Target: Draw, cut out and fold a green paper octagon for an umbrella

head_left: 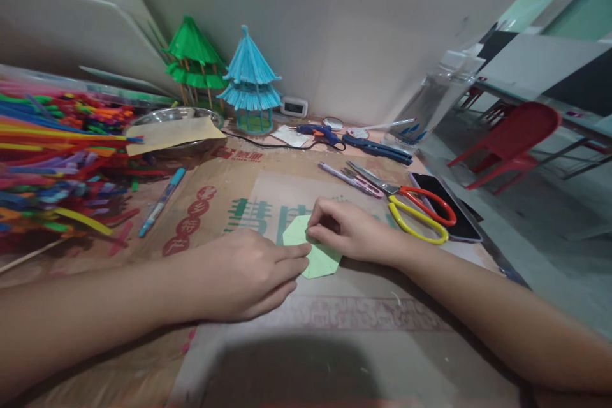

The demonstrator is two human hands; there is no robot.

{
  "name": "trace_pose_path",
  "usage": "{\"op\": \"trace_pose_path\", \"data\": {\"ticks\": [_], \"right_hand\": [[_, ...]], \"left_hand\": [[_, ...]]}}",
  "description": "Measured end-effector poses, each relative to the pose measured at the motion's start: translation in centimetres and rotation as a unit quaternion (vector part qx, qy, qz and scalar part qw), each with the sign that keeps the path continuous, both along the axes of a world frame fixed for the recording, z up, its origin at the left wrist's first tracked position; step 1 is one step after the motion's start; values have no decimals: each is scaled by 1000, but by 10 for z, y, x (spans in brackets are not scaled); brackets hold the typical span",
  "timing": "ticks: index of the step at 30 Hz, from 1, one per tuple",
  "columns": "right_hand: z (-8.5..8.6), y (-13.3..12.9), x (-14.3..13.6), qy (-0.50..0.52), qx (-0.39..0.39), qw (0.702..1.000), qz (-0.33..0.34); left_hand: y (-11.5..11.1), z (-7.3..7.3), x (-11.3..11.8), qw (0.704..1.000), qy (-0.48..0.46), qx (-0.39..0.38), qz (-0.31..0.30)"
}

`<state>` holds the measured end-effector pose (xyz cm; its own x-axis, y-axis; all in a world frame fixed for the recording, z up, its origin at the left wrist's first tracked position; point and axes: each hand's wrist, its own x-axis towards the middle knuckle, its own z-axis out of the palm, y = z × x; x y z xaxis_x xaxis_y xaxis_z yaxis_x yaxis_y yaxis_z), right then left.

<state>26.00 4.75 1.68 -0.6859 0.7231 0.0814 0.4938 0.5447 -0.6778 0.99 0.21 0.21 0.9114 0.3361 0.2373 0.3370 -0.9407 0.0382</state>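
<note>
A light green octagonal piece of paper (324, 262) lies flat on the cardboard-covered table between my hands. My left hand (239, 274) rests palm down, its fingers stretched out, with the fingertips on the left part of the paper. Over the paper's upper right part, my right hand (342, 229) is closed in a pinch, thumb and index finger together. Whatever sits between those fingertips, if anything, is hidden. Closest to my right forearm are scissors (421, 207) with one red and one yellow handle.
Colourful pipe cleaners (71, 172) fill the left side, near a blue pen (162, 202). Green (194, 54) and blue (251, 80) pagoda models stand by the wall. A glue gun (320, 132), pliers (377, 148), purple cutter (351, 178), phone (459, 220) and clear bottle (430, 99) lie or stand rightward.
</note>
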Motion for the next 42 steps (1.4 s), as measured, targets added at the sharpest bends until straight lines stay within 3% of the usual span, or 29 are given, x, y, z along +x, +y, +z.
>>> {"op": "trace_pose_path", "data": {"ticks": [4, 6, 9, 12, 15, 19, 22, 30, 35, 42], "right_hand": [[-7, 0, -7, -1, 48, 998, -51], [-6, 2, -6, 13, 11, 997, -70], [0, 3, -2, 18, -51, 998, -38], [2, 1, -1, -6, -6, 1000, -14], [-3, 0, -3, 5, 47, 998, -50], [-9, 6, 3, 94, -1, 989, -111], [-7, 10, 10, 98, -27, 988, -119], [5, 3, 11, 22, -46, 998, -44], [12, -5, 12, -51, 43, 997, 44], [10, -5, 8, -81, 123, 987, 66]], "left_hand": [[0, -1, 0, 1000, -2, 3, 2], [1, -2, 0, 1000, -6, 7, -3], [1, -2, 0, 1000, -4, 6, -5], [1, -1, 0, 1000, -1, 5, -2], [0, -1, -1, 1000, -1, 10, -1], [0, 1, 0, 1000, -13, 13, -1], [0, 3, 0, 1000, -19, 22, -4], [-2, 1, 0, 999, -16, 29, 0], [-1, 0, -1, 1000, -16, -1, -3], [0, 0, 0, 999, -9, -35, -3]]}}
